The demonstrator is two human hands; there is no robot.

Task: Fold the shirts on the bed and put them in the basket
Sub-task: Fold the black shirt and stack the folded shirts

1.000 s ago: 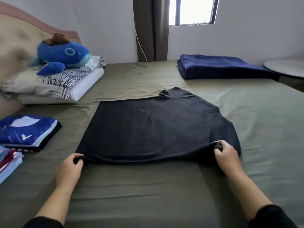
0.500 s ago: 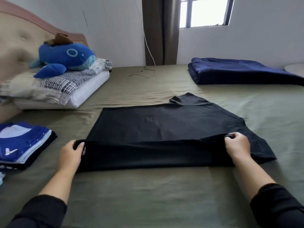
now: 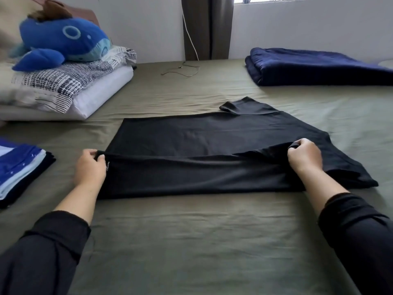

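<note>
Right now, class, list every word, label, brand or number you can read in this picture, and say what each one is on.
No text here can be read.
Black shirt: a small white printed mark by the left hand, too small and blurred to read.
Folded blue shirts: white markings, not legible.
Whale plush: a ring and dots, no lettering.

1 black shirt [image 3: 212, 145], 1 stack of folded shirts [image 3: 19, 169], 1 folded blue blanket [image 3: 314, 67], 1 plush whale [image 3: 61, 39], 2 hands
</note>
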